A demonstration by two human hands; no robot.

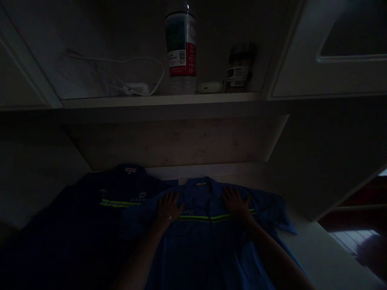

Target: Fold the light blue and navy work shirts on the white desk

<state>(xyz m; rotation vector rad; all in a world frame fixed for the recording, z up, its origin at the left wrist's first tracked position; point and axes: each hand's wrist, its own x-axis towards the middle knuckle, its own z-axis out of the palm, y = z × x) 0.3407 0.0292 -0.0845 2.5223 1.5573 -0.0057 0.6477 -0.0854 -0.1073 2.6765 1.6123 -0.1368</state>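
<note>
A blue short-sleeved work shirt lies spread out, front side up, with its collar at the far end and a yellow-green stripe across the chest. My left hand rests flat on its left chest and shoulder area, fingers spread, a bracelet at the wrist. On the opposite shoulder my right hand also lies flat with fingers apart. A darker navy work shirt with a similar stripe and a white logo lies to the left, partly under the blue shirt's sleeve. The scene is dim.
A shelf crosses above the shirts. On it stand a labelled plastic bottle, a dark-lidded jar, a small pale case and a white cable. Cabinet doors flank the shelf. The pale surface ends at the right.
</note>
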